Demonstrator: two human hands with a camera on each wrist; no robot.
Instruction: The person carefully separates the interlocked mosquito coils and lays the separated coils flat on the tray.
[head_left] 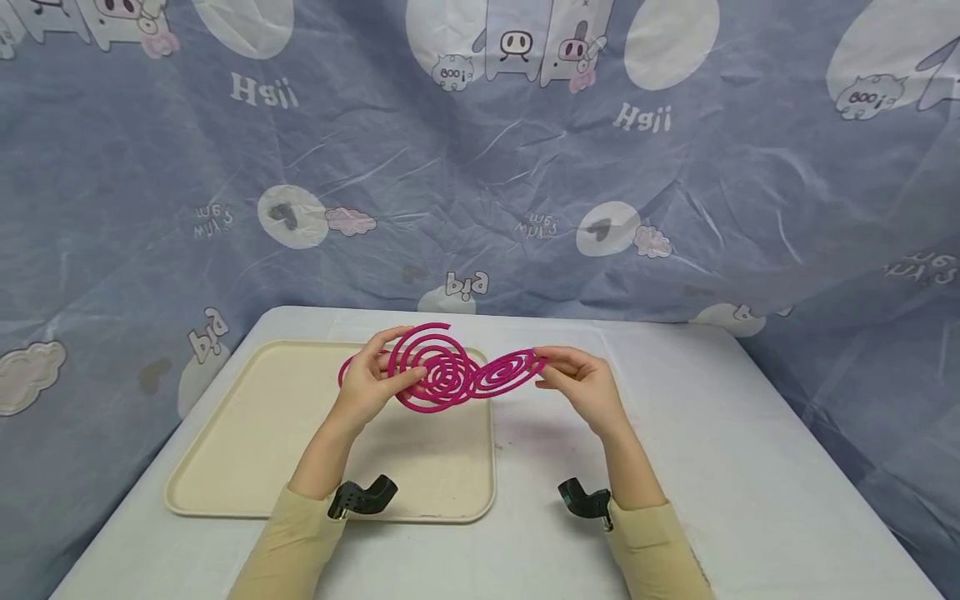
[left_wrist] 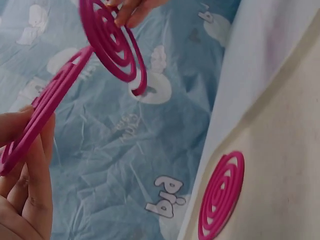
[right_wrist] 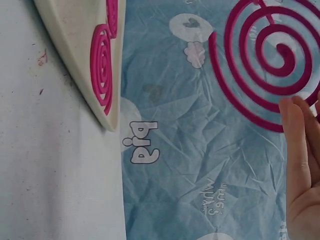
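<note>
Above the desk [head_left: 675, 467] near its far edge, our left hand [head_left: 371, 383] pinches one pink coil [head_left: 435, 367] and our right hand [head_left: 581, 383] pinches the other coil [head_left: 510, 372], interlocked and spread left-right. We judge a hard tug could snap them. Another spiral [left_wrist: 221, 195] lies on the tray [head_left: 255, 450] beyond.
</note>
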